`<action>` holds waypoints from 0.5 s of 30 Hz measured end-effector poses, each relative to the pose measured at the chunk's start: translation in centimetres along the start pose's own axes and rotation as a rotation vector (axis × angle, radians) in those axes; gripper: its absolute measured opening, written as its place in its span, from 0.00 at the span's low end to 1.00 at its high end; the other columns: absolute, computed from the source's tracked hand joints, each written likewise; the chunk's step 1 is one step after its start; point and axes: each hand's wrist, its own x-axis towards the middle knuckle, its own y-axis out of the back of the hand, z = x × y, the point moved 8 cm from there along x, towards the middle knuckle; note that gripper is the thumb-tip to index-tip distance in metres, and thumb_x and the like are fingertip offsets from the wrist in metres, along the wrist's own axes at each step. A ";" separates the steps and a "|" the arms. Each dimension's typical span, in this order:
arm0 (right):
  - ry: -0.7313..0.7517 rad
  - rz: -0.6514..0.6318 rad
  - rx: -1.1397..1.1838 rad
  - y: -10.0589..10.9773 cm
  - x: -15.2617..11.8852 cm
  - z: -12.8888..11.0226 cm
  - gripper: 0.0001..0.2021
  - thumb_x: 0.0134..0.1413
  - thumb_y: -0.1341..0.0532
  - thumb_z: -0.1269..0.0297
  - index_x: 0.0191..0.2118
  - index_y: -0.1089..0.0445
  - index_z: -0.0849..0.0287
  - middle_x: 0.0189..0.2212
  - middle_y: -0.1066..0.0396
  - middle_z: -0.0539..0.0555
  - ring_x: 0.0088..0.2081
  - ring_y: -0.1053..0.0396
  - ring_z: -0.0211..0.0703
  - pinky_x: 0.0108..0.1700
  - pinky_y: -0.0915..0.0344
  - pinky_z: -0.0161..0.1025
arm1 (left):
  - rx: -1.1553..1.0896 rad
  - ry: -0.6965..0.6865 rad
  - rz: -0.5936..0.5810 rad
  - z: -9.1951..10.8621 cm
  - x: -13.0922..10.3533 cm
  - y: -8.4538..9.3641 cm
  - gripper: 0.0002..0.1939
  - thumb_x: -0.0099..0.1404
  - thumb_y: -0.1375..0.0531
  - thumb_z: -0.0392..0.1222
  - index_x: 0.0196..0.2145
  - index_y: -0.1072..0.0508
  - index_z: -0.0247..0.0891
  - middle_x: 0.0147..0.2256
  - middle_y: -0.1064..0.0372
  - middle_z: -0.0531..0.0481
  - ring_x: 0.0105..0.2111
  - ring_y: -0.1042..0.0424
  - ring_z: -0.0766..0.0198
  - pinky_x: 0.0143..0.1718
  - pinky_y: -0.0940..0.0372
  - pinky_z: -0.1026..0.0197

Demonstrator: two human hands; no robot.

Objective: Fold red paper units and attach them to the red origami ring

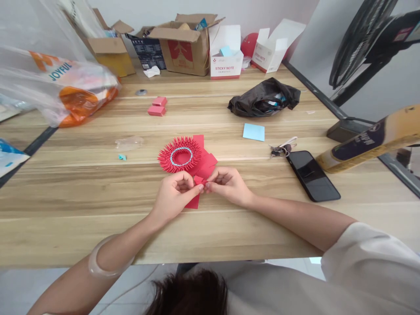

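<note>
Wooden table (82, 210) spans the view; the person sits at its near edge, both forearms resting across it.

Far edge: a row of open cardboard boxes (185, 46), and two white sticky-note boxes (226, 59) toward the far right corner. Far left corner: large clear plastic bag (62, 83) with orange print. Right edge: a tan and dark tube (370, 142) lying tilted, partly over the table edge.

Black plastic bag (264, 98), crumpled, right of centre, toward the far edge. Black phone (312, 175), screen up, near the right edge; bunch of keys (282, 149) just beside its far end. Blue sticky note (253, 131) between black bag and keys. Two pink note blocks (157, 106) left of centre, touching each other.

Centre: red folded-paper ring (180, 156) with a pale blue inner rim, flat on the table. Loose red paper sheets (206, 162) touch its right side.

Left hand (175, 190) and right hand (228, 183) are together just in front of the ring, fingertips pinching one small red paper piece (198, 180) between them. Another red sheet lies under the left hand.
</note>
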 end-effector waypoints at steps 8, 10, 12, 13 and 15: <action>0.395 0.052 -0.565 -0.2 -1.4 -3.6 0.05 0.51 0.40 0.65 0.29 0.26 0.56 0.27 0.25 0.54 0.29 0.28 0.42 0.33 0.31 0.39 | -0.265 0.144 -0.084 -1.2 0.3 -0.5 0.18 0.48 0.33 0.37 0.20 0.42 0.36 0.19 0.33 0.56 0.23 0.28 0.67 0.24 0.34 0.68; 0.487 -0.009 -0.641 -0.7 -1.7 -4.2 0.06 0.52 0.42 0.66 0.30 0.26 0.55 0.28 0.24 0.55 0.31 0.27 0.43 0.34 0.31 0.40 | -0.324 0.196 -0.094 -1.6 0.2 -0.6 0.17 0.47 0.33 0.36 0.20 0.40 0.36 0.19 0.33 0.56 0.23 0.28 0.68 0.24 0.34 0.69; 0.535 -0.069 -0.666 -1.1 -1.8 -4.4 0.08 0.54 0.43 0.67 0.33 0.26 0.55 0.30 0.24 0.56 0.33 0.27 0.44 0.37 0.30 0.42 | -0.364 0.246 -0.091 -1.9 0.1 -0.6 0.15 0.46 0.32 0.35 0.21 0.38 0.35 0.20 0.32 0.55 0.22 0.29 0.69 0.24 0.33 0.69; 0.549 -0.089 -0.670 -1.2 -1.8 -4.4 0.08 0.54 0.43 0.67 0.34 0.26 0.55 0.31 0.24 0.56 0.35 0.27 0.45 0.38 0.30 0.42 | -0.379 0.265 -0.084 -2.0 0.1 -0.6 0.14 0.45 0.32 0.35 0.21 0.37 0.35 0.21 0.31 0.55 0.22 0.29 0.69 0.24 0.33 0.69; 0.574 -0.110 -0.674 -1.3 -1.8 -4.4 0.09 0.55 0.44 0.68 0.35 0.26 0.55 0.33 0.24 0.57 0.37 0.27 0.45 0.40 0.30 0.43 | -0.410 0.288 -0.077 -2.1 0.1 -0.6 0.13 0.45 0.32 0.35 0.22 0.34 0.35 0.23 0.30 0.53 0.22 0.29 0.69 0.24 0.32 0.69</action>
